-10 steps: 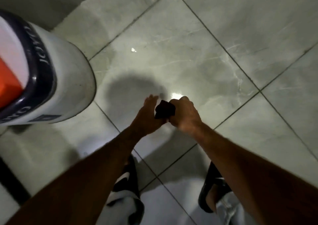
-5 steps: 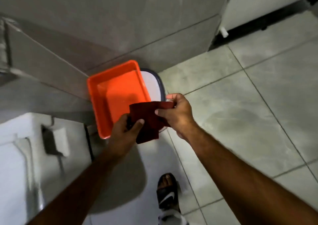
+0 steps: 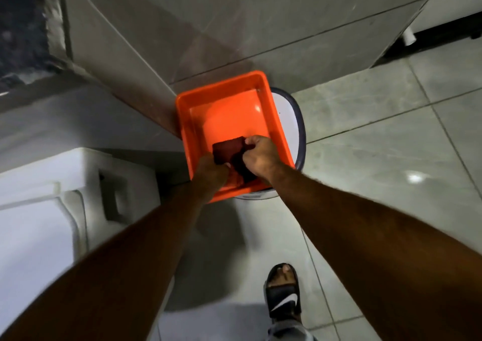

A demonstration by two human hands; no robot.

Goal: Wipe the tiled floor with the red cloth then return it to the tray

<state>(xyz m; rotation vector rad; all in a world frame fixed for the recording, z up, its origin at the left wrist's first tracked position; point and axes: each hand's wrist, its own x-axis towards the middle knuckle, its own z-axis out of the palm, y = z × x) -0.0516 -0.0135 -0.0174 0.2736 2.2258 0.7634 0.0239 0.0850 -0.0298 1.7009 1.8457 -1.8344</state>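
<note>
Grey floor tiles [image 3: 378,142] and a grey wall frame what I'm working over. Left of my hands sits a white appliance [image 3: 52,197]. My left hand [image 3: 210,175] and right hand [image 3: 260,155] both pinch the red cloth [image 3: 228,148], held low inside the orange tray [image 3: 187,121], which rests on a white bucket [image 3: 289,121]. I judge this the return step: next, let go and lift clear. Nothing blocks that; my sandalled foot [image 3: 283,291] stands well behind.

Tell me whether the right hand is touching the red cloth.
Touching. The head view shows the right hand with its fingers closed on the red cloth over the orange tray.
</note>
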